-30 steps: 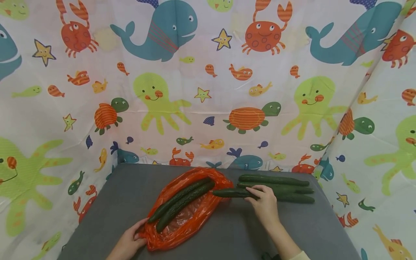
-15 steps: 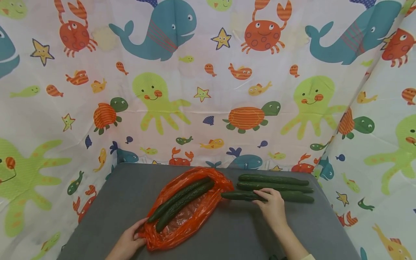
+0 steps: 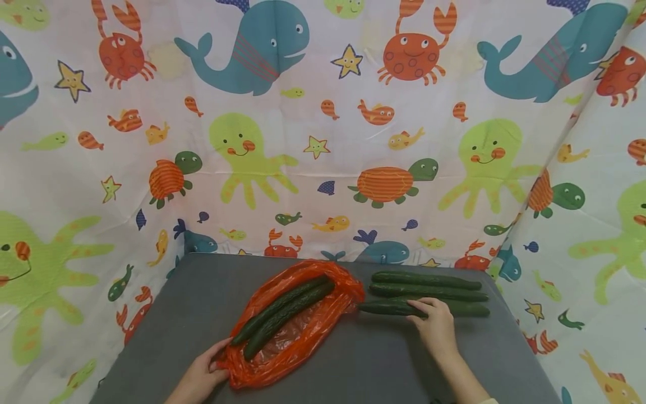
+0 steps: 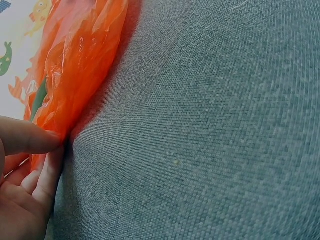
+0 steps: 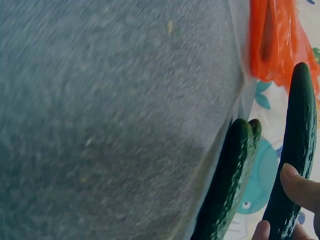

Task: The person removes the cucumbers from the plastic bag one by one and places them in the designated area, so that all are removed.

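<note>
My right hand [image 3: 436, 325] grips a dark green cucumber [image 3: 383, 307] between thumb and fingers, its free end pointing left toward the bag. In the right wrist view the held cucumber [image 5: 300, 115] appears raised, with the thumb along its side. Several more cucumbers [image 3: 426, 280] lie side by side at the back right, partly behind the right hand. My left hand [image 3: 202, 370] pinches the near left edge of an orange plastic bag [image 3: 308, 353], also seen as crumpled film [image 4: 82, 65] in the left wrist view. Two cucumbers [image 3: 282, 311] lie in the bag's open mouth.
A grey cloth-covered table [image 3: 202, 297] lies beneath everything. A white curtain [image 3: 323, 185] printed with sea animals encloses its back and both sides. The bag's bunched right end [image 3: 350, 294] sits close to the held cucumber's tip.
My right hand has moved to the right with the cucumber, drawing its tip away from over the bag's right end. My left hand keeps its place at the bag's edge.
</note>
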`<action>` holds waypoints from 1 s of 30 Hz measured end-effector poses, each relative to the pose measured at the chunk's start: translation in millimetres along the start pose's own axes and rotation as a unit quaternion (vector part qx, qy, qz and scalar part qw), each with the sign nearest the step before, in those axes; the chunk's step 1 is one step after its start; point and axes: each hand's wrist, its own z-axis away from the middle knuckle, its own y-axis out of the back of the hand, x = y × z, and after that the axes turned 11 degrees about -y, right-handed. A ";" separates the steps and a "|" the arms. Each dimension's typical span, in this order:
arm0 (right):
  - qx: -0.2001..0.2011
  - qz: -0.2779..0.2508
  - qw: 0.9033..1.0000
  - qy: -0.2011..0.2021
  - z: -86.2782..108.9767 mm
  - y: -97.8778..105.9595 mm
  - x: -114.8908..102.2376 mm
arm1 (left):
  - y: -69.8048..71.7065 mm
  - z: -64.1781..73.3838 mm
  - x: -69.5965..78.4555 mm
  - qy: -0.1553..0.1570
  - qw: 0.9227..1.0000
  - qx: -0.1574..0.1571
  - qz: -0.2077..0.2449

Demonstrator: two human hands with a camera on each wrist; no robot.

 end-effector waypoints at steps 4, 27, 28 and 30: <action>-0.001 0.004 1.000 -0.001 -1.4 0.2 8.1 | 0.4 -0.6 0.1 -0.003 1.000 0.000 -0.001; -0.077 0.054 0.994 -0.049 -11.0 9.5 47.1 | 1.1 2.5 1.3 -0.014 1.000 -0.009 0.004; -0.084 0.056 0.993 -0.055 -11.3 9.6 47.9 | 0.8 2.7 1.4 -0.014 1.000 -0.009 0.003; -0.097 0.060 0.991 -0.066 -11.6 9.5 50.2 | 0.5 2.9 1.6 -0.016 1.000 -0.010 0.001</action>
